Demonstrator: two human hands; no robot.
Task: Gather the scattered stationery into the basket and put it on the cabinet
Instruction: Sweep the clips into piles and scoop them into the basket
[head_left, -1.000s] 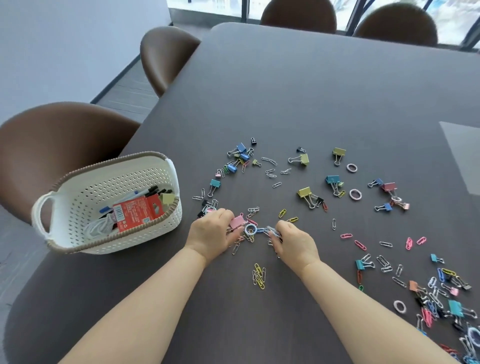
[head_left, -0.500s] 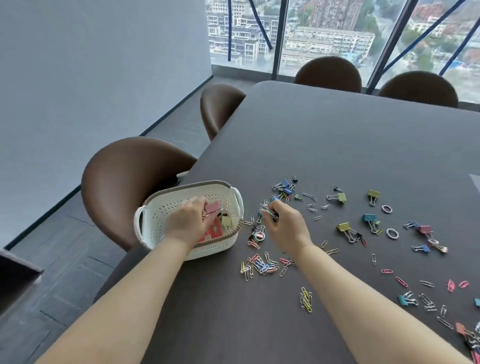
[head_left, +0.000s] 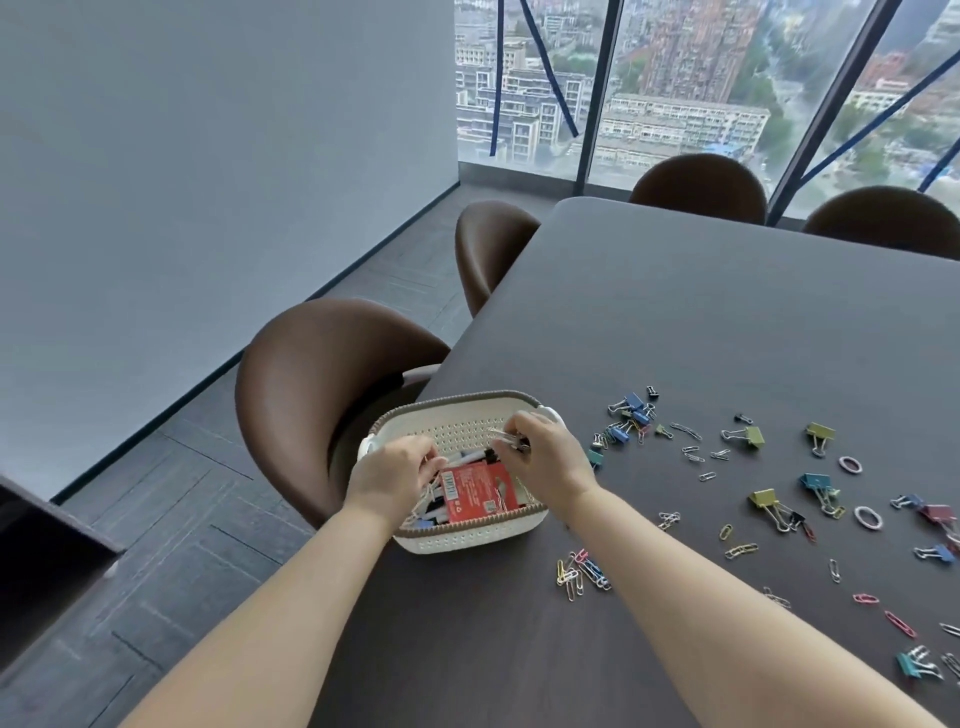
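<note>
Over the basket (head_left: 470, 540) at the desk's (head_left: 727, 322) left edge, both hands hovered. Left hand (head_left: 392, 475) and right hand (head_left: 545, 457) each pinched clips (head_left: 506, 439).

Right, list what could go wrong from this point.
The basket sits at the table's edge, beside a chair; a nudge from either hand could tip it off. Clips in the right hand might fall outside the rim. Loose paper clips near the right forearm could get swept away.

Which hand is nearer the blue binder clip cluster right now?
Right. The right hand is over the basket's far right corner, on the side facing the blue binder clips. The left hand is over the basket's left side, farther away.
</note>
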